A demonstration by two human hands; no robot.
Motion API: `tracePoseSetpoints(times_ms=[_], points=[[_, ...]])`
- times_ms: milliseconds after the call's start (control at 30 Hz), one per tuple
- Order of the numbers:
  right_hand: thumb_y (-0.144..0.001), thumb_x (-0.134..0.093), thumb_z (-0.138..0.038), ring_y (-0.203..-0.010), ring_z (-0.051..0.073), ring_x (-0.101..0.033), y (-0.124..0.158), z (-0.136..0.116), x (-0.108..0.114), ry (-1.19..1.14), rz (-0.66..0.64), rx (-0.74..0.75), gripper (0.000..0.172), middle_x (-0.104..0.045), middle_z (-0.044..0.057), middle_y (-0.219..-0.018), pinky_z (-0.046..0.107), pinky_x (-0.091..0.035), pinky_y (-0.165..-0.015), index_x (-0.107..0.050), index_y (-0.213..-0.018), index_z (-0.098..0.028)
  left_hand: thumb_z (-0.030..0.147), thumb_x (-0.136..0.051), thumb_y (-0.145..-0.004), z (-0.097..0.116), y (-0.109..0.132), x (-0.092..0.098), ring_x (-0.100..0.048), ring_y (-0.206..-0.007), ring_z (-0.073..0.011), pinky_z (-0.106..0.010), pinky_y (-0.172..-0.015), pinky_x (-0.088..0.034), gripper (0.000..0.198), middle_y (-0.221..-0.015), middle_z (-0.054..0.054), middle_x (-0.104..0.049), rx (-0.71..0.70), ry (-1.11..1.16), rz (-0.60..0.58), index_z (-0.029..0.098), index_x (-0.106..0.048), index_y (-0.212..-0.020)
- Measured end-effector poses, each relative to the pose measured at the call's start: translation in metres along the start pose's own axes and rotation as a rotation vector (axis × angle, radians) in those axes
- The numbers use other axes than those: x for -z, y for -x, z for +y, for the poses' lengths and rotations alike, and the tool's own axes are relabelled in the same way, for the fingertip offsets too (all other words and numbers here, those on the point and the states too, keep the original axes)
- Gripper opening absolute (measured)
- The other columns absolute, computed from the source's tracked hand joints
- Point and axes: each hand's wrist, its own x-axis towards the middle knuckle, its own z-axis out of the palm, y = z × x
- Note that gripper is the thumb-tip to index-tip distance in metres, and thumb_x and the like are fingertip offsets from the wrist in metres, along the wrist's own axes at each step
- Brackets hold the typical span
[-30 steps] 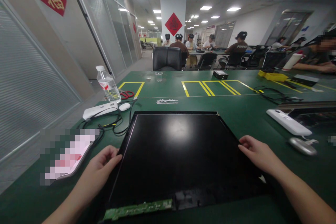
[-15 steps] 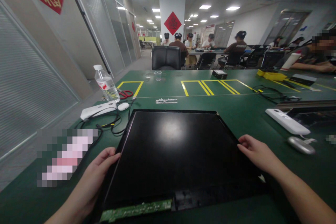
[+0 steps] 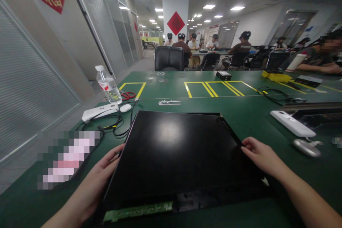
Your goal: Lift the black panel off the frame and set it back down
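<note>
A black display panel lies in a dark frame on the green table, its left side raised a little out of the frame. Along the near left edge runs a green circuit board. My left hand grips the panel's left edge, fingertips partly hidden behind it. At the right edge, my right hand pinches the frame between thumb and fingers.
Left on the table are a water bottle, red scissors, a white device and cables. A white power bank and silver mouse lie right. A plastic cup stands behind; people sit beyond.
The panel's left side has risen out of the frame and shifted slightly. My left hand has moved slightly up with it; my right hand has stayed in place.
</note>
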Motion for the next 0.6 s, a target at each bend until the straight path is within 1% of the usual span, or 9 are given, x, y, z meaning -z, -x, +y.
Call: tracePoseSetpoints(times_ms=[67,167,267,467,600], points=[[-0.074,-0.054,-0.042,-0.064,0.021,-0.064,0.0,0.0,0.0,-0.006,0.009,0.006,0.018,-0.069,0.002,-0.07,0.033,-0.047,-0.062,-0.059,-0.08,-0.026,0.028,-0.09,-0.057,0.003,0.002,0.0,-0.078,-0.073,-0.0267,-0.031,-0.058,-0.062,0.066,-0.09,-0.001,-0.081,0.009,-0.012,0.005,0.032,-0.065,-0.117],[-0.075,-0.054,-0.042,-0.066,0.021,-0.065,0.0,0.001,-0.001,-0.014,0.016,0.019,0.017,-0.07,0.002,-0.071,0.033,-0.047,-0.063,-0.059,-0.08,-0.026,0.04,-0.093,-0.052,0.003,0.0,0.005,-0.077,-0.081,-0.0261,-0.027,-0.061,-0.061,0.065,-0.091,-0.001,-0.082,-0.043,-0.077,-0.029,0.03,-0.07,-0.112],[-0.075,-0.053,-0.042,-0.066,0.021,-0.064,0.0,0.001,-0.002,-0.012,0.013,0.022,0.017,-0.069,0.002,-0.071,0.033,-0.048,-0.063,-0.058,-0.08,-0.027,0.05,-0.09,-0.055,0.003,-0.004,0.01,-0.077,-0.088,-0.0266,-0.027,-0.066,-0.062,0.06,-0.093,-0.001,-0.082,-0.104,-0.158,-0.074,0.03,-0.073,-0.109],[-0.075,-0.052,-0.042,-0.066,0.021,-0.064,0.0,0.001,-0.001,-0.006,0.008,0.014,0.018,-0.069,0.002,-0.071,0.033,-0.047,-0.062,-0.058,-0.08,-0.026,0.056,-0.086,-0.057,0.004,-0.006,0.014,-0.076,-0.089,-0.0276,-0.028,-0.069,-0.062,0.06,-0.098,-0.002,-0.082,-0.13,-0.268,-0.07,0.03,-0.074,-0.109],[-0.075,-0.053,-0.043,-0.065,0.021,-0.064,-0.001,0.002,-0.002,-0.012,-0.009,0.001,0.019,-0.069,0.002,-0.071,0.033,-0.047,-0.062,-0.058,-0.082,-0.026,0.052,-0.083,-0.065,0.002,-0.006,0.016,-0.076,-0.091,-0.0275,-0.031,-0.074,-0.062,0.054,-0.104,-0.002,-0.081,-0.104,-0.241,-0.119,0.032,-0.071,-0.114]])
